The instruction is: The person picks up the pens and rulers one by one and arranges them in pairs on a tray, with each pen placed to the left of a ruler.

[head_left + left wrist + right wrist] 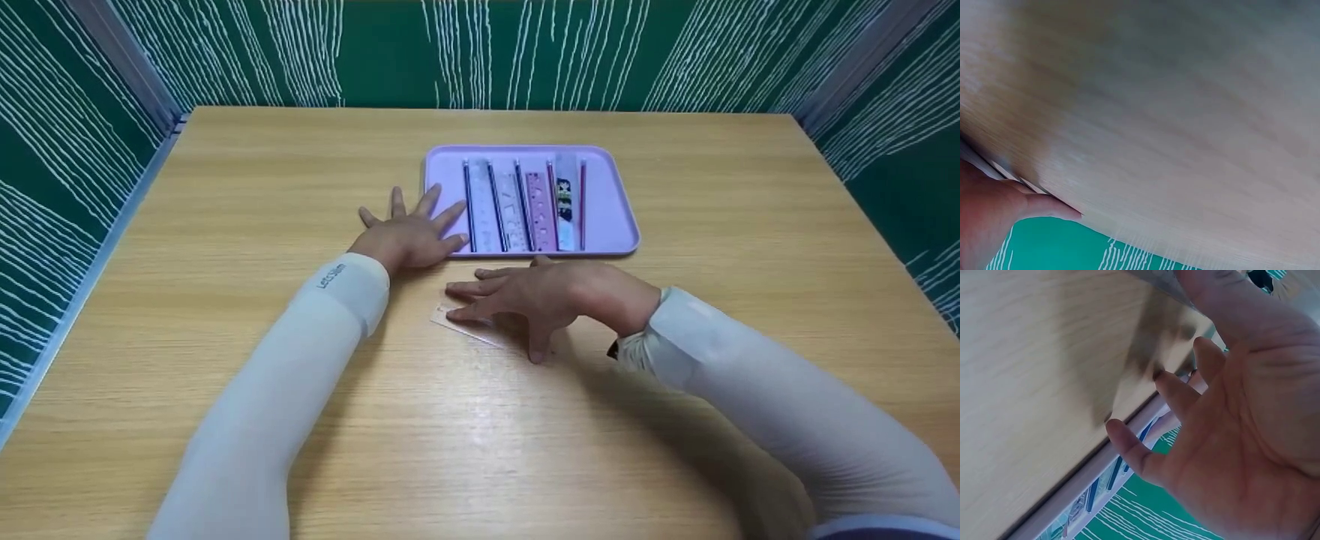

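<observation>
My left hand (409, 234) lies with fingers spread over the left edge of a lilac tray (619, 238). In the left wrist view only part of that hand (994, 211) shows, beside the tabletop. My right hand (551, 296) is palm down just in front of the tray, its fingers spread over a clear ruler (480, 334) that lies slantwise on the table. Much of the ruler is hidden under the hand. The right wrist view shows the fingers apart, with the clear ruler (1159, 280) near the thumb.
Pencils and rulers stand side by side in the tray: dark pencils (470, 206), a pink ruler (540, 211), a ruler with cartoon figures (565, 202) and a red pencil (583, 206). Green walls with white streaks (525, 52) border the wooden table (480, 450).
</observation>
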Demonstrator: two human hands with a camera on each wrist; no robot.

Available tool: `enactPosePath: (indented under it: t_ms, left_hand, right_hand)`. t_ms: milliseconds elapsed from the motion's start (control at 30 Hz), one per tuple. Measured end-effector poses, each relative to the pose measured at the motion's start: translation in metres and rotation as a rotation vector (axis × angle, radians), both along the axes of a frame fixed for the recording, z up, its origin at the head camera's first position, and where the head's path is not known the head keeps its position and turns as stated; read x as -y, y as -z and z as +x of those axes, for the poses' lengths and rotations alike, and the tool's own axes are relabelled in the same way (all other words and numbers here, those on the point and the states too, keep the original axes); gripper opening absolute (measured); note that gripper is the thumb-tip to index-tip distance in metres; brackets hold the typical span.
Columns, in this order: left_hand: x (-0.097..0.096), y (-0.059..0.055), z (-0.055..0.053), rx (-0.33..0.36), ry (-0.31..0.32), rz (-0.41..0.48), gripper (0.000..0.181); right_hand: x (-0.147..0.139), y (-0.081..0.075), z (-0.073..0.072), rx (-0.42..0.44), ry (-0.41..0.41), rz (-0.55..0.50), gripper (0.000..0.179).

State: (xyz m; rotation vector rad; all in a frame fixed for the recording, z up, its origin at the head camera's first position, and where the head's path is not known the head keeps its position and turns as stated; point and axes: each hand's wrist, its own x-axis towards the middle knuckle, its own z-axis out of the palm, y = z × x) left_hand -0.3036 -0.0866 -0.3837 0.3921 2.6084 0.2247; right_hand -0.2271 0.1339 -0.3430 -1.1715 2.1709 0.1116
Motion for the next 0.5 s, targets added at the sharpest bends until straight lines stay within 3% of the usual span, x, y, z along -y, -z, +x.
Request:
enactPosePath:
  t_ms: [200,500]
  left_hand:
    - [-0.0004,0.0010,-0.0008,-0.013,0.002,-0.004,0.071]
    - [-0.0006,-0.0005,0.0010,-0.019,0.006,0.002,0.071]
  right_hand:
    - [0.0011,0.0047,0.0042,-0.050,-0.022,-0.014,0.124]
    - [0.0029,0.0095,0.0100,-0.059,0.023,-0.021,0.155]
